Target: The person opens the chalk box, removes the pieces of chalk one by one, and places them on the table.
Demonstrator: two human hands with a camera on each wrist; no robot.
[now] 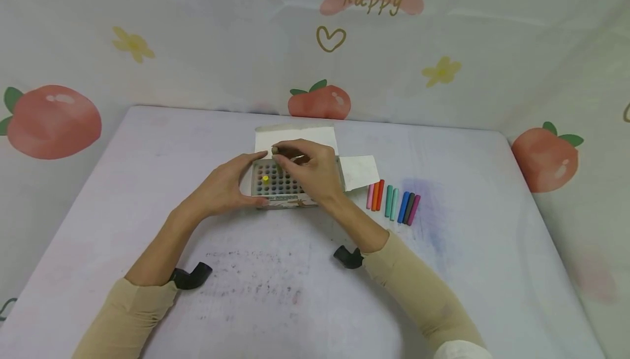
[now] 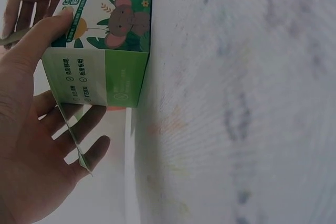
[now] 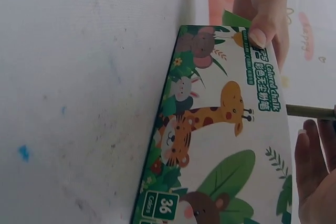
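Note:
A chalk box (image 1: 290, 202) printed with cartoon animals and the words "Colored chalk" has its lid folded back, showing a grid of round holes. My left hand (image 1: 223, 184) grips the box's left side; the thumb lies on the printed front face and the other fingers are behind. An olive-green chalk stick (image 3: 310, 112) stands upright at the holes, its upper end pinched by my right hand (image 1: 315, 170). How deep its lower end sits is hidden by the box wall. A yellow chalk stick (image 1: 266, 179) pokes up from a hole near the left end.
Right of the box lie several loose chalk sticks in small groups: pink, orange and red ones (image 1: 376, 196), green ones (image 1: 390, 201), then blue, dark and purple ones (image 1: 408, 208). A white side flap (image 1: 360, 172) sticks out towards them. Smudges mark the white tabletop (image 1: 256, 315).

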